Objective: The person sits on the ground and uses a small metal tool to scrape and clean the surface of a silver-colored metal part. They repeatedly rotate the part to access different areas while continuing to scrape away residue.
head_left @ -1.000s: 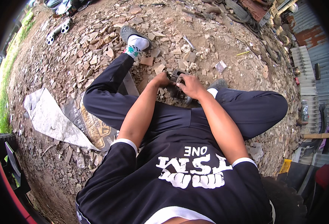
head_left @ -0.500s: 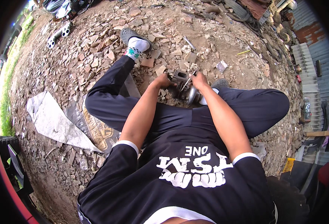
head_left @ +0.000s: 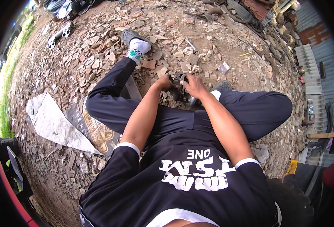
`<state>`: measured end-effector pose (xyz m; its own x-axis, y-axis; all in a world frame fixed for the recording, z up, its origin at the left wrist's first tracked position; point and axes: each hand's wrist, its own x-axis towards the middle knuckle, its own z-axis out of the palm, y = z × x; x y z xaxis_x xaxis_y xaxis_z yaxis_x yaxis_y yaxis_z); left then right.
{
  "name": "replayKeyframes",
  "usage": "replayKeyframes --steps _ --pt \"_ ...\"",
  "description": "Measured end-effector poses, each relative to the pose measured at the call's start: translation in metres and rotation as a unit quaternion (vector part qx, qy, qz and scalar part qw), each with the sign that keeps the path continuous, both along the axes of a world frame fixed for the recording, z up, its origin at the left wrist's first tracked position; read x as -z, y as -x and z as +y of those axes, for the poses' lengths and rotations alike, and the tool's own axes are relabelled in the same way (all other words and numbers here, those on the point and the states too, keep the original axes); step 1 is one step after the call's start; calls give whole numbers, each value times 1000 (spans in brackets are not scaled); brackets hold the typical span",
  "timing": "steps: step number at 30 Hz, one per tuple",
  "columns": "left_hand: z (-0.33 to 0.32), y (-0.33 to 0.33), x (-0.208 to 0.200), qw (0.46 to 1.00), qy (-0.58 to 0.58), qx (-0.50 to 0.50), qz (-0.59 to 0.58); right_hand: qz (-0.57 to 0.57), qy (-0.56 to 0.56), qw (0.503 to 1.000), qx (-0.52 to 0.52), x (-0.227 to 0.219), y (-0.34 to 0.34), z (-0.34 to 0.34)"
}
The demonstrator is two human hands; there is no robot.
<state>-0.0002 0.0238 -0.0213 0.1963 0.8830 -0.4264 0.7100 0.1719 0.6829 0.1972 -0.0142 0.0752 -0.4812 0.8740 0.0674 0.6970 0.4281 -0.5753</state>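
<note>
Between my legs, close to the ground, is a dark metal turbocharger (head_left: 179, 94) with a rounded housing on its right side. My left hand (head_left: 164, 82) is closed around its left side, the fingertips hidden behind the metal. On its upper right, my right hand (head_left: 194, 86) has its fingers closed over the top and covers much of the part. Whether a thin tool is also inside my right hand cannot be seen. Both forearms reach forward over my bent legs.
Broken tile and stones cover the ground. Beyond my hands lie a shiny wrench-like tool (head_left: 191, 44), a clear plastic scrap (head_left: 223, 68) and a yellow stick (head_left: 246, 54). A white sheet (head_left: 57, 121) lies at left; corrugated metal (head_left: 331, 72) stands at right.
My right hand has shifted left and over the top of the turbocharger, hiding its opening. The thin shiny rod seen at that hand earlier is out of sight. My left hand stays put.
</note>
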Motion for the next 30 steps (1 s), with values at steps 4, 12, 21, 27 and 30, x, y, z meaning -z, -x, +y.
replayKeyframes --steps 4,12,21,27,30 --pt "3 -2 11 1000 -12 -14 -5 5 -42 993 -111 -1 2 -10" --pt "4 -2 9 1000 4 -18 -13 37 -18 999 -23 5 7 -4" --pt "2 3 20 999 1 -40 -23 -28 55 974 217 30 -5 26" --pt "3 -1 13 999 -4 -26 -30 63 -37 992 104 -7 -12 7" --pt "3 -3 13 999 -13 -27 -20 2 -3 999 51 -11 -10 -2"
